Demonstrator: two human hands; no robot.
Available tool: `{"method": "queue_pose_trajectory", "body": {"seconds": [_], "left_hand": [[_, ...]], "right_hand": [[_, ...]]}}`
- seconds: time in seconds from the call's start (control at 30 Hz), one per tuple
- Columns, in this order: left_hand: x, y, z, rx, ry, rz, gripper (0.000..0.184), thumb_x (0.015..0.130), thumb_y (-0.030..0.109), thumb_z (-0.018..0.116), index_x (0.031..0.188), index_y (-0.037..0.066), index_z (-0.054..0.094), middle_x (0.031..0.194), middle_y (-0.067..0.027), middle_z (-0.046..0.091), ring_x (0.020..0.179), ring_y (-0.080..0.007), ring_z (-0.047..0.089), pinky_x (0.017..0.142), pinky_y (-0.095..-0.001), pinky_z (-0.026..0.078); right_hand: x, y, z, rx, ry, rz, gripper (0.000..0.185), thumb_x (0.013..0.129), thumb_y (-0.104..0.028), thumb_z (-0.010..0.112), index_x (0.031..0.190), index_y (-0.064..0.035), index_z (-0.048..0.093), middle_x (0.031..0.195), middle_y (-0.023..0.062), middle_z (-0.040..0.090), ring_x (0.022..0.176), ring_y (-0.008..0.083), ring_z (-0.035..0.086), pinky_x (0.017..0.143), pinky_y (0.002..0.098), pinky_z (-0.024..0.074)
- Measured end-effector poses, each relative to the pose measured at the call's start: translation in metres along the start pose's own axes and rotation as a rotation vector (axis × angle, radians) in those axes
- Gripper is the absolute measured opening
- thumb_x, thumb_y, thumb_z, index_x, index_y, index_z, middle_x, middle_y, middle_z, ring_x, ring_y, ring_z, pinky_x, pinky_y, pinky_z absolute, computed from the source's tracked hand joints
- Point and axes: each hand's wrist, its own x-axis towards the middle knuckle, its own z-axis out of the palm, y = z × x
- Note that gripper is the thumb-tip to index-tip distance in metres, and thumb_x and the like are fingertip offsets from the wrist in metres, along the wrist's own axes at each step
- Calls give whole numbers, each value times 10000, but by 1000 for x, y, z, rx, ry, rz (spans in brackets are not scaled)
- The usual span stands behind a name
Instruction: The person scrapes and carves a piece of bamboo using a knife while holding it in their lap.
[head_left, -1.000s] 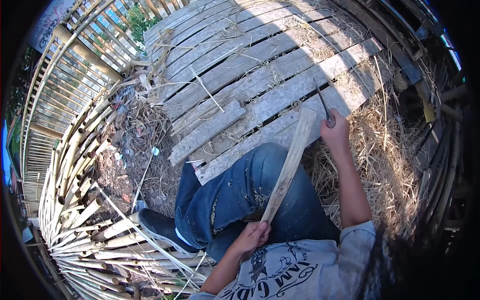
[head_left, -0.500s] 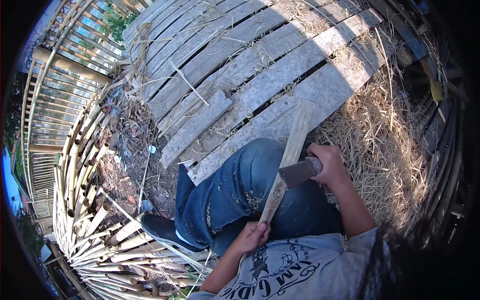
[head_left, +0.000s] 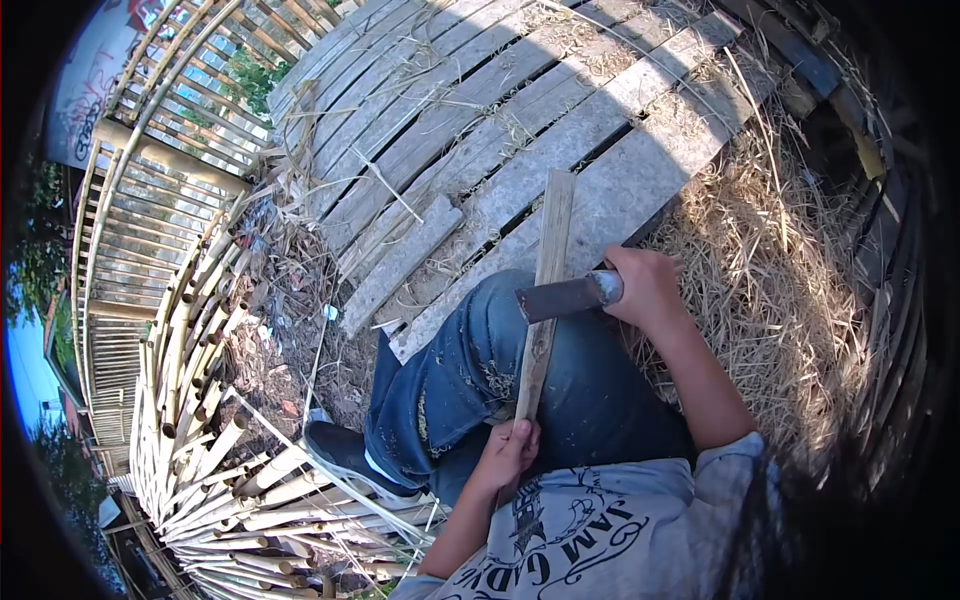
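My left hand [head_left: 507,453] is closed around the lower end of a wooden strip [head_left: 551,235], close to my shirt. The strip slants up across my jeans-covered thigh [head_left: 585,385], and its far end overlaps the plank platform. In my right hand [head_left: 645,288] is a broad-bladed chopping knife [head_left: 560,298], gripped near the round metal collar. Its dark blade points left and lies across the strip, over the knee; whether the edge touches the wood I cannot tell. My fingers hide most of the handle.
A weathered plank platform [head_left: 640,165] with gaps and scattered straw stands ahead, a short loose board [head_left: 400,265] on its near side. Dry straw and shavings [head_left: 760,320] cover the ground at right. Cut bamboo poles [head_left: 215,410] lie piled at left, below a bamboo fence [head_left: 170,160].
The strip has swung more upright, its far end moving left. My right hand has shifted slightly up, and the blade has gone left and up along the strip. The view has turned slightly.
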Motion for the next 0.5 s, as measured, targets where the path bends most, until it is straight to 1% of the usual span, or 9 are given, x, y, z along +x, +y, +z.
{"method": "queue_pose_trajectory", "body": {"seconds": [0.07, 0.17, 0.23, 0.33, 0.37, 0.4, 0.43, 0.47, 0.5], "left_hand": [[4, 6, 2, -58, 15, -13, 439, 983, 468, 418, 751, 96, 441, 556, 53, 319, 443, -45, 273, 401, -215, 221], [8, 17, 9, -14, 36, 29, 444, 984, 484, 401, 757, 103, 437, 549, 51, 312, 429, -46, 260, 391, -216, 220], [6, 21, 14, -2, 59, 46, 442, 985, 483, 396, 761, 105, 434, 548, 52, 307, 427, -46, 256, 387, -216, 220], [9, 23, 17, 42, 78, 84, 436, 992, 480, 378, 756, 115, 416, 542, 52, 294, 419, -50, 244, 374, -219, 217], [10, 18, 14, 27, 53, 88, 448, 988, 497, 366, 752, 118, 405, 531, 50, 283, 407, -56, 238, 365, -226, 202], [11, 17, 13, 12, 27, 91, 460, 985, 514, 355, 747, 122, 394, 520, 47, 273, 395, -62, 232, 355, -232, 187], [14, 17, 11, 20, 27, 111, 460, 985, 514, 355, 747, 122, 394, 520, 47, 273, 395, -62, 232, 355, -232, 187], [15, 15, 8, -23, -12, 103, 460, 987, 512, 349, 743, 124, 392, 515, 46, 276, 388, -65, 233, 352, -231, 190], [13, 14, 8, -67, -51, 93, 460, 989, 510, 343, 739, 126, 391, 510, 44, 278, 381, -68, 235, 350, -231, 194]], "right_hand": [[5, 2, -6, -35, -7, 0, 242, 605, -164, 711, 752, -66, 547, 660, 137, 603, 676, 356, 625, 617, 458, 482], [18, 1, -11, -65, 33, -8, 231, 627, -195, 712, 751, -62, 568, 700, 160, 629, 698, 367, 631, 639, 459, 485], [21, 2, -9, -73, 41, 14, 208, 621, -164, 697, 749, -60, 570, 682, 162, 624, 685, 371, 629, 636, 461, 488], [21, 2, -4, -55, 146, -15, 207, 606, -148, 696, 749, -75, 566, 694, 134, 631, 705, 356, 637, 641, 465, 495], [18, 0, -3, -53, 165, -29, 207, 606, -148, 696, 749, -75, 566, 694, 134, 631, 705, 356, 637, 641, 465, 495], [13, -5, -4, -43, 142, 16, 202, 611, -150, 695, 749, -76, 567, 692, 131, 632, 709, 358, 638, 646, 468, 497], [12, -7, -5, -34, 117, 61, 197, 616, -152, 695, 748, -77, 568, 690, 127, 633, 712, 360, 639, 651, 470, 498], [12, -9, -5, -32, 126, 47, 197, 616, -152, 695, 748, -77, 568, 690, 127, 633, 712, 360, 639, 651, 470, 498], [11, -9, -5, -38, 102, 66, 187, 645, -159, 683, 782, -73, 589, 712, 140, 642, 728, 369, 640, 664, 471, 502]]}}
